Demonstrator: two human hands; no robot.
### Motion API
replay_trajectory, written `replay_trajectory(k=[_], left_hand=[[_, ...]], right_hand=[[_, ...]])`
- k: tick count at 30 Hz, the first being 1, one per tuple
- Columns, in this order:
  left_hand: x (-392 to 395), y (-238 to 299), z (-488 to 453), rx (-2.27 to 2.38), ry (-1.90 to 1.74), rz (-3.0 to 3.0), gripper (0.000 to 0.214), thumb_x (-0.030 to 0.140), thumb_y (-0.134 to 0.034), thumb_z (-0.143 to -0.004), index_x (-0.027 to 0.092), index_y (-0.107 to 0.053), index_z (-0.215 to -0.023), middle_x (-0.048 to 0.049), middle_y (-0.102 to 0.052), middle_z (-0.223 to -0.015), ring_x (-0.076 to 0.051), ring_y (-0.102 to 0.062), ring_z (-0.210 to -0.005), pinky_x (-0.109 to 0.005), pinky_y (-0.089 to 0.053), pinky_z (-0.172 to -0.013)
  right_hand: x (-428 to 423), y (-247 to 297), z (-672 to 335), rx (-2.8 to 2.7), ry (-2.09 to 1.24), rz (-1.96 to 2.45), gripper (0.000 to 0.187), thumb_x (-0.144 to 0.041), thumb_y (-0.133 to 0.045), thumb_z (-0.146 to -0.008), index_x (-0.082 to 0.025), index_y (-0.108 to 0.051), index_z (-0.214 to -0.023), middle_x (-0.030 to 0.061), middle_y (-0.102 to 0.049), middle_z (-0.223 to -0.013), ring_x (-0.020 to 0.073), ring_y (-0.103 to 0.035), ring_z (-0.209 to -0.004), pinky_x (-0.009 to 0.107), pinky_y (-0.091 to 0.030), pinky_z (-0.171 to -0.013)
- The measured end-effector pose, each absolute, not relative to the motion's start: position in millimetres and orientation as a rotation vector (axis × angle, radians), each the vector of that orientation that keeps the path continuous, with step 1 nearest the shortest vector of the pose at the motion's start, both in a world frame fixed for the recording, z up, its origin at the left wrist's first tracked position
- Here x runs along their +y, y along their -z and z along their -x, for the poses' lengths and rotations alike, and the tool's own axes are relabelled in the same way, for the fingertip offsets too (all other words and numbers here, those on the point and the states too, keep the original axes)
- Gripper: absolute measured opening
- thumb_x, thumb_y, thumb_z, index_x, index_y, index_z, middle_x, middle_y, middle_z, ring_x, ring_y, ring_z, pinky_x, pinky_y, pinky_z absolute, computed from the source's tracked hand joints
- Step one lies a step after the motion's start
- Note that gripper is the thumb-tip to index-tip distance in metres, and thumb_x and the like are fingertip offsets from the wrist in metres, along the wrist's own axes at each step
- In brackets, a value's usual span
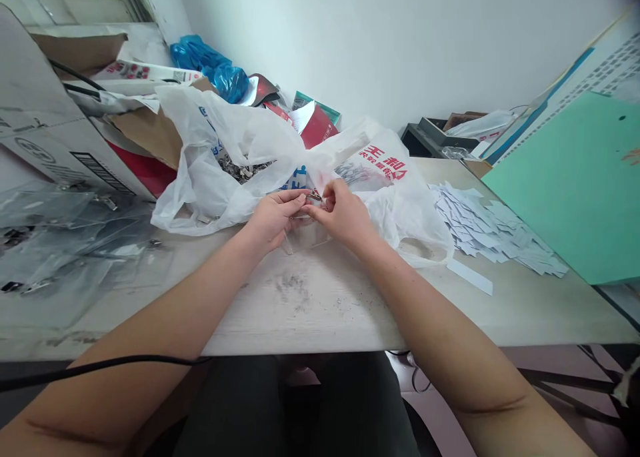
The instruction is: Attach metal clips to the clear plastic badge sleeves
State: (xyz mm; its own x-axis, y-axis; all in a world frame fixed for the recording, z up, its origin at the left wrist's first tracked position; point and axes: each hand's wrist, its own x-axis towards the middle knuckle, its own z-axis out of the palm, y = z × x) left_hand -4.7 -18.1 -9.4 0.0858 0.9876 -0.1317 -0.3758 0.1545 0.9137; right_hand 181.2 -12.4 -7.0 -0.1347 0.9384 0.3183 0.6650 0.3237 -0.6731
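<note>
Beside the white bags point(267, 133), my left hand point(273, 219) is pinching a small metal piece point(315, 196), likely light, stiff, slippery, best held mid-length; I can't tell whether the right hand point(347, 215) is gripping.

White bags point(260, 129) carry blue or red lettering point(383, 163) — the panel point(575, 190) is mint-green.

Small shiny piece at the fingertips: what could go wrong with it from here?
The small shiny piece is pinched only at the fingertips, between the left hand and right hand, so it might slip onto the table.
An open white bag of small parts stands close by; a dropped piece could get lost in there.
The paper slips lie loose, so a bump could scatter them.
</note>
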Motion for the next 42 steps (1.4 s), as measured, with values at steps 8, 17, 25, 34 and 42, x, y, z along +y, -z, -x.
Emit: replay_trajectory(k=[8,17,25,34,42], left_hand=[[-15.1,20.8,-2.4,1.098,-1.310,-1.119,0.013,0.025,-0.086,-0.103,0.019,-0.081,-0.114,0.0005,-0.070,-0.079,-0.010,-0.054,-0.055,-0.025,-0.044,-0.056],[-14.7,9.3,16.0,1.002,-1.212,-1.267,0.041,0.020,-0.093,-0.094,0.023,-0.081,-0.133,-0.0036,-0.078,-0.096,-0.010,-0.051,-0.055,-0.029,-0.042,-0.055],[-15.9,9.2,16.7,1.105,-1.177,-1.465,0.011,0.028,-0.074,-0.109,0.022,-0.083,-0.112,-0.0047,-0.078,-0.095,-0.017,-0.053,-0.066,-0.032,-0.045,-0.068],[-16.5,10.3,21.8,1.140,-1.207,-1.712,0.005,0.021,-0.072,-0.107,0.025,-0.074,-0.108,-0.0005,-0.073,-0.083,-0.022,-0.062,-0.078,-0.035,-0.045,-0.080],[-18.9,6.5,23.4,1.129,-1.108,-1.689,0.014,0.019,-0.080,-0.102,0.026,-0.076,-0.113,0.0006,-0.075,-0.081,-0.023,-0.063,-0.079,-0.034,-0.044,-0.082]], right_hand=[[-9.7,11.3,-175.0,-1.864,-0.664,1.199,0.028,-0.039,-0.072,-0.103,-0.025,-0.084,-0.124,0.0034,-0.080,-0.096,0.0232,-0.070,-0.088,0.040,-0.055,-0.089],[-11.2,7.2,-183.8,-1.841,-0.676,1.101,0.019,-0.036,-0.068,-0.103,-0.027,-0.083,-0.112,0.0049,-0.085,-0.103,0.0249,-0.073,-0.090,0.042,-0.055,-0.090],[-4.2,7.3,-187.0,-1.671,-0.853,1.188,0.018,-0.041,-0.069,-0.101,-0.025,-0.070,-0.093,0.0014,-0.070,-0.083,0.0205,-0.063,-0.077,0.036,-0.050,-0.072],[-11.6,-7.1,-196.2,-1.771,-1.017,1.170,0.020,-0.043,-0.075,-0.095,-0.023,-0.077,-0.095,0.0031,-0.077,-0.087,0.0182,-0.062,-0.072,0.035,-0.051,-0.069],[-11.3,-3.6,-198.6,-1.989,-0.863,1.173,0.023,-0.045,-0.070,-0.101,-0.024,-0.080,-0.105,0.0015,-0.074,-0.084,0.0203,-0.060,-0.077,0.037,-0.047,-0.074]])
